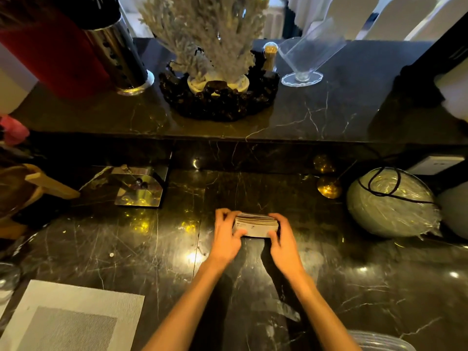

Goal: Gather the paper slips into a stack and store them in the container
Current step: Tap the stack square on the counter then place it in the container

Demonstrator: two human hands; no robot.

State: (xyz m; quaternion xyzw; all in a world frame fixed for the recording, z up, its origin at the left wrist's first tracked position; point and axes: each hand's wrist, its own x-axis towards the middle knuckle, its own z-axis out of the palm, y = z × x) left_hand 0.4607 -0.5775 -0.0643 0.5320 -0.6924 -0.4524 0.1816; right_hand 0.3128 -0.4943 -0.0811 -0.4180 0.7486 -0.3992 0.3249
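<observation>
Paper slips [255, 225] squared into one stack on the black marble counter [126, 249].
Left hand [226, 235] and right hand [283, 239] clamp its ends, fingers closed; next comes carrying it to the mirrored container [138, 187] at ten o'clock.

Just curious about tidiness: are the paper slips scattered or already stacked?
Stacked. The paper slips form one squared pile on the marble counter, pressed between the left hand and right hand.

Both forearms are bare to the frame's lower edge, no sleeves showing. The left hand [226, 239] and right hand [283, 240] wear no gloves.
</observation>
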